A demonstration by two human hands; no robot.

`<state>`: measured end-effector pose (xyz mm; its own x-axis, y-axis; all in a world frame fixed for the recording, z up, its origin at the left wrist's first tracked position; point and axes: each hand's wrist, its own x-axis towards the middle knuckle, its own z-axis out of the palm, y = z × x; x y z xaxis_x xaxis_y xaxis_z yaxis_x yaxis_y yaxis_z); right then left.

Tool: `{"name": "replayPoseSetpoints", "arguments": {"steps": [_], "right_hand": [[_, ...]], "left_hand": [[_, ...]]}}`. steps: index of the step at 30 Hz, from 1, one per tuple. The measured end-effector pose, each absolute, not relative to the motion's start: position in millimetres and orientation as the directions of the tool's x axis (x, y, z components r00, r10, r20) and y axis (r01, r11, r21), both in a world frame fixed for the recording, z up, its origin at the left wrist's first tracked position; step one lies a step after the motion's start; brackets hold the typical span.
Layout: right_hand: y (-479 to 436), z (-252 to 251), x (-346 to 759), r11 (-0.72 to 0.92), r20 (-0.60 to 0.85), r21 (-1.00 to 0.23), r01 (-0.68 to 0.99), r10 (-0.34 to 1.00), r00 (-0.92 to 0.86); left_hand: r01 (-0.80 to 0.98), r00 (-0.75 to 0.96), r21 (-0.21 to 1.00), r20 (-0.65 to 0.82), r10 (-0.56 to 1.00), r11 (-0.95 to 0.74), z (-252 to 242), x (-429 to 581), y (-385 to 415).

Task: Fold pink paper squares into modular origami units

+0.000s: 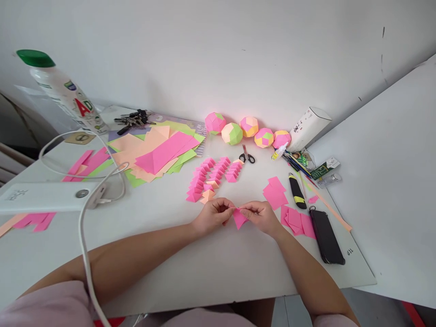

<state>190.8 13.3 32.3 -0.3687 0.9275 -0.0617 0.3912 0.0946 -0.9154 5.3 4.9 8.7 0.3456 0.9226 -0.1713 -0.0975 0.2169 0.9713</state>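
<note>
My left hand [213,214] and my right hand [260,215] meet over the white table [190,268], both pinching a small pink paper piece [239,219] that hangs folded between the fingertips. Just beyond the hands lie rows of folded pink and peach paper units [213,177]. To the right of my right hand lie flat pink paper squares [275,193] and more creased pink pieces [297,221].
Several paper balls [248,129] line the wall, with scissors [248,156], a glue bottle [279,151], a black-and-yellow cutter [297,190] and a black phone [326,236] nearby. A stack of coloured paper sheets [156,152], keys [133,120], a white bottle [66,93], a white power bank [44,196] and cable [85,254] sit left.
</note>
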Motion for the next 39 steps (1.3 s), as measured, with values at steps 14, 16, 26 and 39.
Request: {"name": "replayPoseSetpoints", "arguments": {"steps": [14,16,26,39], "right_hand": [[13.8,32.7,192.6,0.012,-0.119,-0.930,0.368,0.936,-0.332],[11.9,32.9,190.0,0.004,-0.134,-0.930,0.367,0.928,-0.349],[2.5,31.9,176.4,0.059,-0.073,-0.926,0.373,0.942,-0.329],[10.5,38.2,187.1,0.056,-0.041,-0.952,0.300,0.951,-0.305]], "left_hand": [[-0.233,0.342,0.940,-0.159,0.926,0.248,8.0,4.7,4.5],[-0.171,0.380,0.953,-0.170,0.909,0.250,7.4,5.3,4.1],[-0.095,0.417,0.970,-0.165,0.894,0.223,9.4,6.0,1.3],[-0.169,0.330,0.953,-0.187,0.925,0.253,12.2,3.4,4.9]]}}
